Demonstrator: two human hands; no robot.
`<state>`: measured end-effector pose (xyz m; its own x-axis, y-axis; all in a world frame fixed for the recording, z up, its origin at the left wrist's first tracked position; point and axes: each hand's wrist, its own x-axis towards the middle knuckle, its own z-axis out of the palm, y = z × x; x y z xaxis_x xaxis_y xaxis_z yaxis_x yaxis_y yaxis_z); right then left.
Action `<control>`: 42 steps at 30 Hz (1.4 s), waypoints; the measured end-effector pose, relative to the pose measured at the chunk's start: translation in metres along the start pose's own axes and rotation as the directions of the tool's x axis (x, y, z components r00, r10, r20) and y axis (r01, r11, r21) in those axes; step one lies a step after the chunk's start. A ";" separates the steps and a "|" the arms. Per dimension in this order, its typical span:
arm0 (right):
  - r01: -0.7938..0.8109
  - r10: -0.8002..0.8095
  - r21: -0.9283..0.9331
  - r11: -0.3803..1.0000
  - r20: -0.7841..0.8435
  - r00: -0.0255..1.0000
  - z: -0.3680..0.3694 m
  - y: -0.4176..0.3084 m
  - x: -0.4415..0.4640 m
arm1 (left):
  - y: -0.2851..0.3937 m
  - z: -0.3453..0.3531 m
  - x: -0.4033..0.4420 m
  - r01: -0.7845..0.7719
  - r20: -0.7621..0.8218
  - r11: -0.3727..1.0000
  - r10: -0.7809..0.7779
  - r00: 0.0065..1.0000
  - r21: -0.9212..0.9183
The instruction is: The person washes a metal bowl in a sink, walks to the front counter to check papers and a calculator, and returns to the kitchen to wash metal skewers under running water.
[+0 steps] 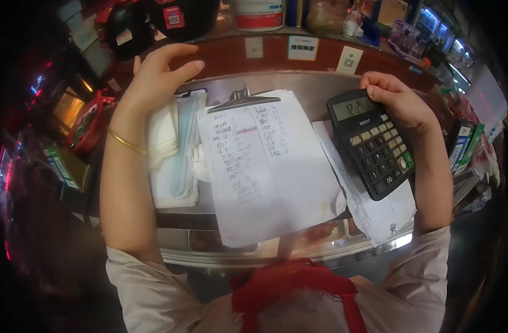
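My right hand (395,100) grips the top right corner of a black calculator (370,145), thumb on its front beside the display. The calculator is tilted above some white sheets (378,213). Raised over the left side of the counter, my left hand (164,75) holds nothing, its fingers apart and a gold bangle on the wrist. Between my arms lies a clipboard, its metal clip (243,99) at the top, with handwritten white paper (276,183). Left of it, below my left hand, is a stack of papers and clear sleeves (182,161).
A raised dark red ledge (226,55) runs behind the counter, with small signs (302,48) on its front. On it stand a white and red tub (259,15), bottles and a purple basket (405,40). Green-edged boxes (467,145) are at the right, another (66,167) at the left.
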<state>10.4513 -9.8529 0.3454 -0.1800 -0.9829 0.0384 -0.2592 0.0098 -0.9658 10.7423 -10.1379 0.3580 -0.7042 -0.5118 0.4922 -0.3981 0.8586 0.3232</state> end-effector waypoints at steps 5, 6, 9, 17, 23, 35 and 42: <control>-0.039 0.037 -0.133 0.990 -0.017 0.999 0.002 0.004 0.004 | 0.001 -0.001 -0.001 0.018 0.038 1.000 -0.018 0.999 0.017; -0.049 0.048 -0.126 0.991 -0.006 0.999 -0.001 0.005 0.004 | 0.004 -0.002 0.000 0.025 0.045 1.000 -0.026 0.999 0.018; -0.056 0.039 -0.333 0.941 -0.058 0.998 0.001 0.001 0.003 | 0.006 -0.001 0.000 0.021 0.039 0.999 -0.022 0.999 0.030; -0.088 0.014 -0.495 0.864 -0.151 0.988 -0.004 -0.003 -0.009 | 0.009 -0.001 -0.001 0.026 0.067 1.000 -0.027 0.997 0.012; -0.050 0.008 -0.499 0.865 -0.086 0.996 -0.011 0.006 -0.008 | 0.007 0.001 0.000 0.021 0.092 1.000 -0.019 0.996 -0.018; -0.084 0.035 -0.469 0.879 -0.113 0.993 -0.006 0.005 -0.008 | -0.002 0.007 0.002 0.007 0.111 0.991 0.008 0.994 -0.137; -0.130 0.088 -0.421 0.898 -0.118 0.989 -0.008 0.007 -0.006 | -0.006 0.008 0.003 -0.001 0.126 0.987 0.022 0.992 -0.161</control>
<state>10.4429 -9.8455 0.3403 -0.3129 -0.9497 -0.0168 -0.6086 0.2140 -0.7641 10.7379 -10.1439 0.3509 -0.7812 -0.4849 0.3932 -0.2974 0.8429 0.4485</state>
